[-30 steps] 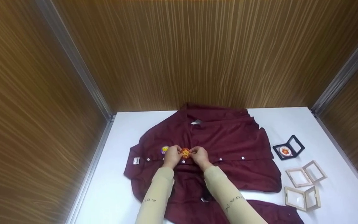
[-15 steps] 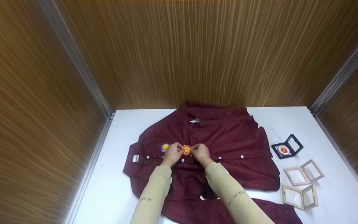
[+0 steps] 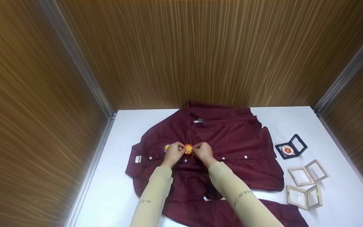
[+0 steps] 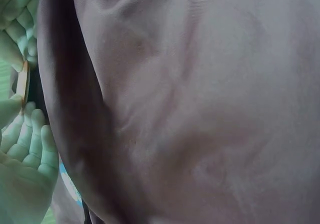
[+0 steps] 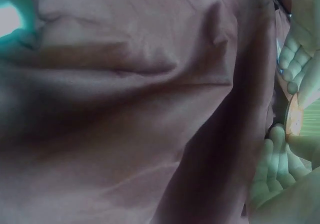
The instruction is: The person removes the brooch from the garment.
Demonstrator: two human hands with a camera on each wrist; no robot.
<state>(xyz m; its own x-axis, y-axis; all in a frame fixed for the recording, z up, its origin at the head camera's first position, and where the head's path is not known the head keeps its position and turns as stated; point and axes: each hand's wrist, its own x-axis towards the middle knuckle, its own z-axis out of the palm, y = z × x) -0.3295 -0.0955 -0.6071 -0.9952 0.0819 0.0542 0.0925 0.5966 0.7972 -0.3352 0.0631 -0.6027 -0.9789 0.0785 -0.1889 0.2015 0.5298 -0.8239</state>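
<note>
Over maroon shirt (image 3: 232, 135) | left fingers (image 3: 179, 146) + right fingers (image 3: 197, 147) | narrowly parted, pinching round badge (image 3: 188, 149) at opposite edges

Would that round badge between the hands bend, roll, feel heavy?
The badge is probably stiff: edge-on in the left wrist view, it shows no bend. It seems light: left hand and right hand merely pinch its rim. Being round, it might roll on edge.

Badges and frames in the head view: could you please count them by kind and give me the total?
Round badges: 3 (red-and-yellow badge, purple badge, white-and-orange badge)
Black frame: 1
Wooden frames: 2 (farther wooden frame, nearer wooden frame)
Total: 6
</note>
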